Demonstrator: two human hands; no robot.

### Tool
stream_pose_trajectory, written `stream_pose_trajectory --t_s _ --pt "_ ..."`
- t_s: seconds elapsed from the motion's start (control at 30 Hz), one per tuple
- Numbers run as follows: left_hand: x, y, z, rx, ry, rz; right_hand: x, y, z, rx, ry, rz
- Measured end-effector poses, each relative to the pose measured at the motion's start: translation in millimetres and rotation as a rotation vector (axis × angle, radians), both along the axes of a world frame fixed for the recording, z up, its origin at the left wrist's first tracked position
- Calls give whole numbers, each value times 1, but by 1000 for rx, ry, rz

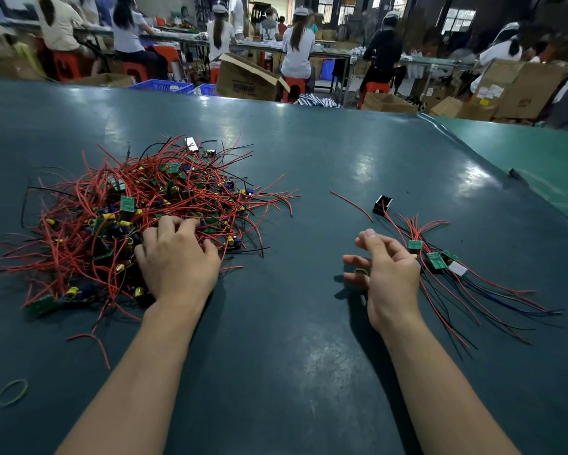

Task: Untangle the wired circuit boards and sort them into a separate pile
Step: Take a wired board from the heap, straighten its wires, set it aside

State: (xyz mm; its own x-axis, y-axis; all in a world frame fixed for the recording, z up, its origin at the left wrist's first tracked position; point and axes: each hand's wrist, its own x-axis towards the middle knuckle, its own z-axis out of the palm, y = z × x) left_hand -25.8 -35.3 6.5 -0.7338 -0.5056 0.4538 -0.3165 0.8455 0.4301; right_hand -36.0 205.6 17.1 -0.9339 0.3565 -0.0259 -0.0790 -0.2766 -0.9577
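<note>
- The left hand (177,264) reaches forward from the lower left, forearm bare, palm down, and lies on the near right edge of the tangled pile (135,218) of wired circuit boards.
- Its fingers (164,224) are curled down into the red and black wires, gripping a clump of them; exactly which board they hold cannot be told, since the fingertips are buried in the tangle.
- The tangled pile sits on the left half of the dark green table (292,152), a mound of red leads, a few black ones, small green boards and yellow and blue components.
- The right hand (387,274) hovers just above the table on the right side, forearm coming up from the lower right, thumb edge turned upward.
- Its fingers (371,239) are loosely bent and spread, released and holding nothing; a ring shows on one of them.
- Just beside that hand, to its right, lies the sorted pile (440,261): a few green boards side by side, their red, black and blue wires fanned out towards the near right.
- A small black component (383,205) stands beyond this pile, and a loose red wire (351,205) lies near it.
- A rubber band (12,393) lies at the near left of the table.
</note>
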Motion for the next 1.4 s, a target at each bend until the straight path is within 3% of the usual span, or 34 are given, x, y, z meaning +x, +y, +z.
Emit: stream_pose_trajectory --t_s 0.3,0.47,0.63,0.7,0.83,1.17,1.4 --pt "-4 -8 3 52 280 131 1 0 -4 98 18 37" --pt "-4 -13 -1 72 188 201 2 1 -3 101 15 41" --pt "0 -19 7 212 473 241 2 1 -3 100 16 42" --pt "2 -19 6 208 428 297 2 1 -3 95 15 46" --pt "3 -21 0 145 327 213 1 1 -4 98 8 54" --pt "9 -21 5 202 439 106 1 0 -3 113 0 62" --pt "10 -18 9 134 555 13 3 0 -2 119 8 54"
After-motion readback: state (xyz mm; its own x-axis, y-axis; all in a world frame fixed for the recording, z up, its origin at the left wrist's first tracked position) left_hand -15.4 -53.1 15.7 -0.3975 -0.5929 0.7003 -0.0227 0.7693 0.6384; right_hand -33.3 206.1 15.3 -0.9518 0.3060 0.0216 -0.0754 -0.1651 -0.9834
